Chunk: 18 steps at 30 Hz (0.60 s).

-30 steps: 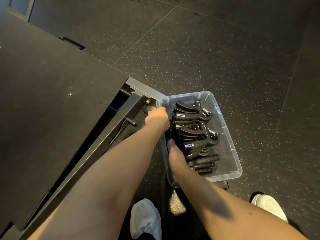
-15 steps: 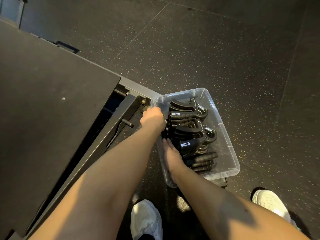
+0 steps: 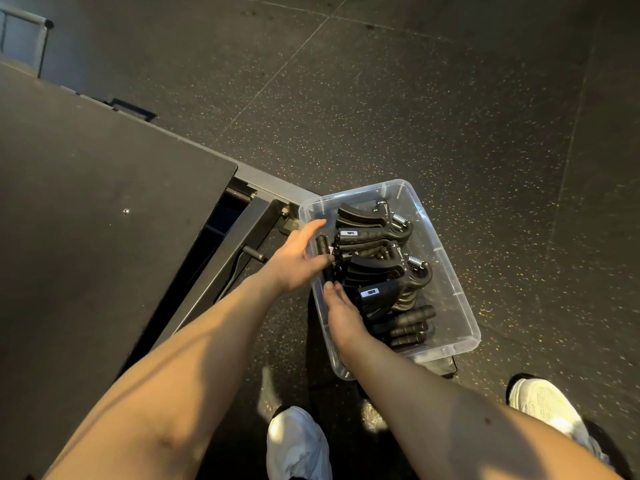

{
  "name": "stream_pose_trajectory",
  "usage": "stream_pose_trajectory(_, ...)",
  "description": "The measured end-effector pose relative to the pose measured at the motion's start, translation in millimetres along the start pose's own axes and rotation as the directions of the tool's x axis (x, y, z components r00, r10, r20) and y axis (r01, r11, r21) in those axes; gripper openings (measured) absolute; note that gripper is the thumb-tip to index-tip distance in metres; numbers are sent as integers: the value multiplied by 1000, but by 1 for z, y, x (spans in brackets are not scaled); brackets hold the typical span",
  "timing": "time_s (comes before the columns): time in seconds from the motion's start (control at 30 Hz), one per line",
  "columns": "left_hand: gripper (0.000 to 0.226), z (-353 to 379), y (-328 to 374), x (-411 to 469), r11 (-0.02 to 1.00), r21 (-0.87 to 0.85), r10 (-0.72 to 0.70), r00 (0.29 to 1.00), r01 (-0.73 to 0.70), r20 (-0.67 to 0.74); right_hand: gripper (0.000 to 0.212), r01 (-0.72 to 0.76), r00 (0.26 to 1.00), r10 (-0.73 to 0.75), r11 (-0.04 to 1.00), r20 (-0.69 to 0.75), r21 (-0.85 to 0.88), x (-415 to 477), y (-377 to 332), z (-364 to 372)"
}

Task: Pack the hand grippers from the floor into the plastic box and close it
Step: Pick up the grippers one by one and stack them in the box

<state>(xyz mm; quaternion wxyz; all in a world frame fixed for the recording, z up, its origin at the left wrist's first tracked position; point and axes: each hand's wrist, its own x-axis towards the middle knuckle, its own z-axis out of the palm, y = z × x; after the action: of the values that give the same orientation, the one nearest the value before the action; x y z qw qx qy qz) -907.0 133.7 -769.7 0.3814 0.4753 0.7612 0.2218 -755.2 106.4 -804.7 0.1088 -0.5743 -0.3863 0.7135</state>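
1. Dark floor [image 3: 415,98] with tiny light specks is all around, and I see no grippers lying loose on it.
2. All the hand grippers [image 3: 377,258] I can see are inside the clear plastic box [image 3: 446,282], which sits on the floor by the person's feet. They are stacked in a row. Their spring ends are toward the box's right wall, and their handles point left, toward the hands.
3. One black handle [image 3: 320,244] sticks up by the left wall. The left hand [image 3: 294,261] is the nearer one and touches it. Its fingers are spread and straight, so that grip is open.
4. The right hand [image 3: 343,313] is closer to the person, with its fingers laid flat against the pile. Its grip is open too.
5. The box's long side runs away from the person, and it has no lid on. I think the lid comes next. Something dark [image 3: 445,366] pokes out under the near corner, but I cannot tell what it is.
6. A big dark board [image 3: 104,220] on a metal frame [image 3: 263,209] stands to the left of the box. Two white shoes [image 3: 298,441] are below.
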Motion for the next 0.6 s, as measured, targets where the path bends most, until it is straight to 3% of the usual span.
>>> stream_pose_trajectory(0.23, 73, 1, 1, -9, 998, -53, 29, 998, -32, -58, 61, -59, 998, 63, 990, 21, -127, 0, -17, -1)
stream_pose_trajectory(0.37, 71, 1, 8, -14, 998, -58, -26, 997, 22, -74, 61, -91, 996, 94, 984, 9, -155, -6, -24, -1)
stream_pose_trajectory(0.5, 67, 2, 20, -30, 996, 43, -70, 995, 73, -76, 66, -67, 998, 65, 978, -15, -196, -25, -29, 0)
stream_pose_trajectory(0.6, 71, -12, 29, -52, 985, 159, -59, 998, 63, -34, 59, 28, 998, -18, 982, 57, -187, -54, -31, -2)
